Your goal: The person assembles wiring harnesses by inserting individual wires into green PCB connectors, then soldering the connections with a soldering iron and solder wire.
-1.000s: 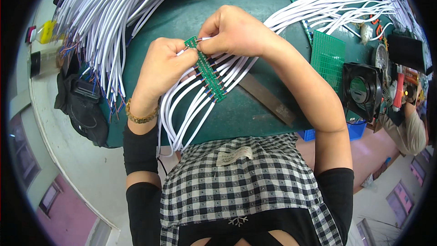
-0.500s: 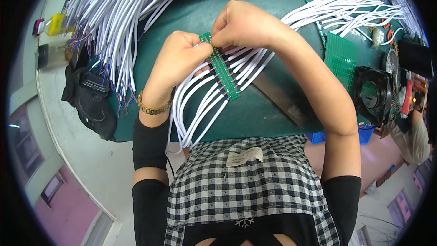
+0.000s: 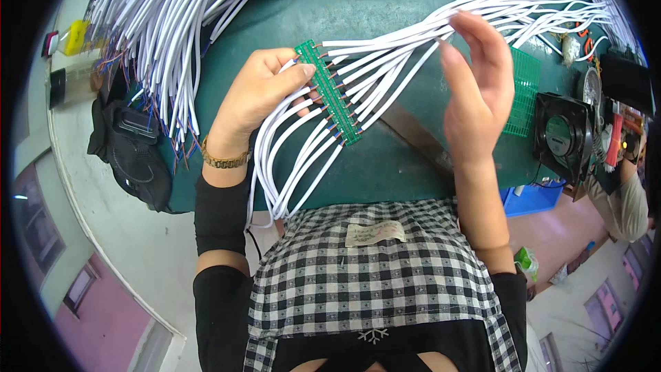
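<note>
A long green circuit board [image 3: 332,100] lies tilted over the table, with white cables running off both of its long sides. My left hand [image 3: 265,86] grips its far end, the thumb pressed on top and the fingers beneath. Cables on the left side [image 3: 275,145] bend down toward my apron; those on the right side [image 3: 392,62] spread away to the far right. Short coloured wire ends meet the board along both edges. Off to the right of the board, my right hand [image 3: 478,83] is raised over the cables, fingers apart and holding nothing.
A thick heap of white cables [image 3: 165,41] covers the far left of the green table [image 3: 303,7]. To the right are a green perforated panel [image 3: 523,89] and a black fan [image 3: 563,134]. A flat brown bar [image 3: 413,134] lies beyond the board. Another person's arm [image 3: 616,200] shows at far right.
My right hand has let go at the board's far end and swung right, opening. The cable at that end on the right side now shows. My left hand keeps its grip.
</note>
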Motion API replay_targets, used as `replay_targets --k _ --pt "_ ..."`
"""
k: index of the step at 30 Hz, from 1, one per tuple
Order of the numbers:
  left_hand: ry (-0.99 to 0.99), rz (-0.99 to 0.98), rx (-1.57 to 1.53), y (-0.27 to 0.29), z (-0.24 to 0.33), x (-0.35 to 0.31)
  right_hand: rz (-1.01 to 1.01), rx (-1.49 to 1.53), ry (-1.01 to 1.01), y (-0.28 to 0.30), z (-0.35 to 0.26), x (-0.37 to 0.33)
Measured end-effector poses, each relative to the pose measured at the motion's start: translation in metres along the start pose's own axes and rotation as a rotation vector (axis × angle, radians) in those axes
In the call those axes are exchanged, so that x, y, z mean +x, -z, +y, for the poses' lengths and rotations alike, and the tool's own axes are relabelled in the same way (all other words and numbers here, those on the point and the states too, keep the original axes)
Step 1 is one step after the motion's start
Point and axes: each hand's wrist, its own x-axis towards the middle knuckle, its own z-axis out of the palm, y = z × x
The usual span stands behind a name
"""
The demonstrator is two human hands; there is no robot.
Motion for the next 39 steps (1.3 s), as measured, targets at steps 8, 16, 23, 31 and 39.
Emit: replay_targets --k 8,16,23,31,39 --pt "0.064 0.047 0.022 -0.002 -0.005 0.0 0.127 0.638 -0.616 0.01 0.015 -0.013" --pt "0.106 0.03 0.038 -0.017 -0.004 -0.001 -0.15 1.165 -0.839 0.006 0.03 0.022" --pt "0.118 -0.003 -0.021 -0.01 0.003 -0.003 -0.213 1.094 -0.489 -0.033 0.015 0.02" --pt "0.127 -0.003 -0.097 -0.006 -0.002 -0.001 -0.298 0.565 -0.33 -0.054 -0.008 0.029" --pt "0.141 -0.02 -0.118 -0.006 0.001 -0.001 -0.325 0.495 -0.293 -0.069 -0.016 0.029"
